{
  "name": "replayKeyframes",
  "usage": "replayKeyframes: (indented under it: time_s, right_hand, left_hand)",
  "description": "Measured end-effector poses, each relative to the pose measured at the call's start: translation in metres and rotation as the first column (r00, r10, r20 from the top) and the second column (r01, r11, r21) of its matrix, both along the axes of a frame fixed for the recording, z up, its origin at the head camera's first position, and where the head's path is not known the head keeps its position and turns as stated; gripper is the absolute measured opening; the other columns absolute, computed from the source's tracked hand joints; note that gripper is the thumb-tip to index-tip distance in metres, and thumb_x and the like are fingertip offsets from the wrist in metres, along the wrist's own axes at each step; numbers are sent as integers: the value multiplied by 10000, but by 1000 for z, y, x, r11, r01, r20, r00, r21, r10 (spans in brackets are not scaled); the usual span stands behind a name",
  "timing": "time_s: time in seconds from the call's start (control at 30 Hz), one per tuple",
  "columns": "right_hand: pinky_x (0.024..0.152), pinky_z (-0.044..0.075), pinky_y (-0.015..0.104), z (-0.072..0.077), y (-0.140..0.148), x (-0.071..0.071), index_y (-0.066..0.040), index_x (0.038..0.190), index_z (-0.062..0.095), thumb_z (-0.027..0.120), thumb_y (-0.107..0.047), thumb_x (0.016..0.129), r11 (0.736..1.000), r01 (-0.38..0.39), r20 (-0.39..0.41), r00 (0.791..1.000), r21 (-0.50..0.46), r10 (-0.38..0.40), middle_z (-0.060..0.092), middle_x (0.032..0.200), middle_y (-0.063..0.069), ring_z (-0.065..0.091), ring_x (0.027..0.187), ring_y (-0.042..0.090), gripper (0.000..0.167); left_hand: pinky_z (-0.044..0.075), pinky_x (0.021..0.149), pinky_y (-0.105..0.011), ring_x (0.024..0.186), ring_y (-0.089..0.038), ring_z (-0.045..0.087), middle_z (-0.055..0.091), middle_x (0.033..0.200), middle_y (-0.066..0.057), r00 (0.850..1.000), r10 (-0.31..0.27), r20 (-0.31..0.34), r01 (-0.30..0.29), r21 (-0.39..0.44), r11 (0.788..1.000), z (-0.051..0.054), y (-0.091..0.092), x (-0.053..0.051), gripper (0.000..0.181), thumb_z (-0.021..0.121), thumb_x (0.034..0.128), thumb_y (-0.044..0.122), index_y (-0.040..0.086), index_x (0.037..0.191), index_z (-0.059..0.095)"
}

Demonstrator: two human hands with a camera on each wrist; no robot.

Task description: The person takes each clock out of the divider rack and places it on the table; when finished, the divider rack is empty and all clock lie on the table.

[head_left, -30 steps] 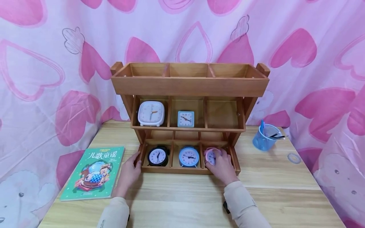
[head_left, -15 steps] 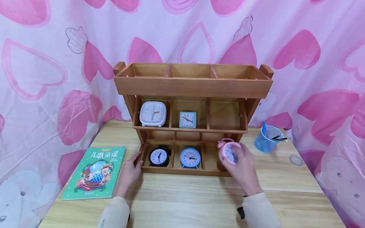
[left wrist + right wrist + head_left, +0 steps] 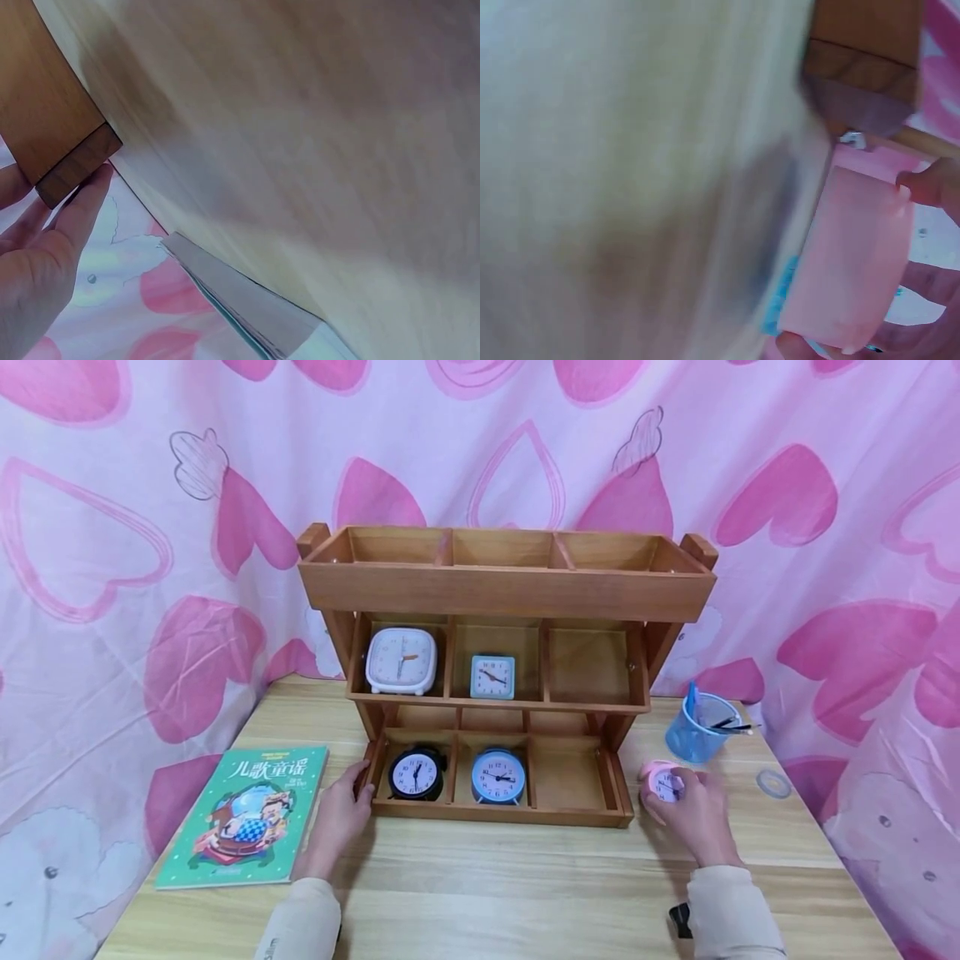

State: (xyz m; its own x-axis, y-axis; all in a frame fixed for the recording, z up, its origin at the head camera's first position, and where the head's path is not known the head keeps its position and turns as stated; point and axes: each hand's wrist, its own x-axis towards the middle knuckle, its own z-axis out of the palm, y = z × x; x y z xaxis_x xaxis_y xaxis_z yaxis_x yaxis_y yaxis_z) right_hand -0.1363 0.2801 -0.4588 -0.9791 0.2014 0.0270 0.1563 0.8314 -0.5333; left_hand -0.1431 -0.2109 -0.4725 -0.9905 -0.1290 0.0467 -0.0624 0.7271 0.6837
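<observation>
My right hand (image 3: 699, 817) holds a small pink alarm clock (image 3: 660, 783) just right of the wooden shelf rack (image 3: 502, 592). In the right wrist view, the fingers and thumb grip the pink clock's (image 3: 847, 259) sides; whether it touches the table cannot be told. My left hand (image 3: 339, 817) grips the rack's lower left corner, thumb at the front and fingers along the side. The left wrist view shows its fingers on the corner of the rack's wooden end (image 3: 56, 82). A black alarm clock (image 3: 415, 774) and a blue alarm clock (image 3: 498, 776) stand in the bottom row's left and middle compartments.
On the middle row are a white clock (image 3: 401, 662) and a small square light-blue clock (image 3: 492, 677). A green book (image 3: 243, 818) lies left. A blue mesh pen cup (image 3: 693, 737) and a clear ring (image 3: 774, 784) are at right. Heart-patterned curtain (image 3: 480, 443) hangs behind.
My right hand has taken the pink alarm clock out of the bottom right compartment and moved it right, then down beside the rack. The left hand has stayed at the rack's corner.
</observation>
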Motion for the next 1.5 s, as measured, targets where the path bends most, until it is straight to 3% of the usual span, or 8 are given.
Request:
replayKeyframes:
  time_s: [0.3, 0.43, 0.53, 0.63, 0.8, 1.0, 1.27, 1.5]
  right_hand:
    - [934, 397, 725, -8, 3, 1, 108, 1422, 374, 691, -328, 896, 1000, 28, 136, 990, -8, -26, 204, 1434, 442, 317, 1194, 595, 753]
    - [966, 283, 751, 4, -16, 2, 93, 1348, 476, 735, -284, 854, 999, 39, -55, 998, 24, -38, 201, 1472, 425, 254, 1273, 622, 673]
    - [1015, 253, 733, 9, -44, -2, 85, 1244, 570, 760, -220, 829, 999, -19, -265, 964, 31, 27, 286, 1466, 387, 275, 1306, 591, 548]
    - [1052, 294, 701, 14, -80, -7, 52, 1233, 597, 762, -217, 843, 991, -130, -342, 930, 23, 130, 327, 1469, 349, 306, 1326, 541, 501]
    - [1044, 385, 642, 20, -142, -13, -29, 1330, 567, 733, -286, 882, 956, -292, -254, 927, -25, 277, 330, 1491, 309, 347, 1347, 479, 542]
    - [1008, 468, 546, 5, -191, -26, -41, 1382, 545, 726, -343, 877, 912, -401, -162, 909, -80, 385, 355, 1497, 241, 400, 1316, 386, 616]
    - [1021, 455, 558, -20, -212, -36, -66, 1417, 524, 743, -426, 859, 904, -423, -50, 906, -55, 421, 301, 1545, 246, 325, 1380, 423, 699]
    - [1082, 386, 580, -20, -218, -41, -26, 1378, 545, 761, -358, 857, 894, -447, -38, 894, 16, 447, 392, 1500, 251, 325, 1378, 488, 655]
  left_hand:
    - [489, 944, -565, 1135, -448, 597, 572, 1285, -348, 1000, 10, 14, -10, 2, 1000, 0, 5, -1, 447, 555, 974, 53, -21, 1411, 491]
    - [478, 959, -572, 1175, -456, 574, 548, 1322, -345, 1000, 6, 29, -6, -5, 1000, 2, 7, -1, 443, 543, 973, 34, -35, 1407, 489]
    - [474, 962, -582, 1202, -464, 554, 521, 1356, -345, 999, 5, 42, -5, -8, 1000, 5, 8, 0, 445, 528, 972, 19, -46, 1410, 480]
    - [479, 961, -575, 1202, -459, 557, 519, 1361, -342, 999, 12, 50, -12, -5, 1000, 7, 7, 1, 446, 527, 973, 20, -44, 1412, 480]
    - [497, 938, -555, 1167, -437, 580, 541, 1341, -333, 999, 18, 45, -18, 0, 1000, 6, 7, -2, 435, 538, 976, 36, -26, 1405, 497]
    - [483, 963, -563, 1199, -437, 561, 526, 1367, -323, 998, 17, 53, -17, 7, 1000, 4, 8, -4, 438, 533, 981, 40, -23, 1412, 492]
    - [427, 1026, -587, 1288, -470, 484, 476, 1423, -316, 996, 29, 79, -29, 8, 1000, 6, 8, 2, 450, 512, 996, 55, -14, 1438, 467]
    - [468, 979, -576, 1250, -462, 520, 477, 1418, -323, 995, 37, 92, -38, 11, 999, 7, 8, 2, 451, 489, 1010, 54, -16, 1453, 444]
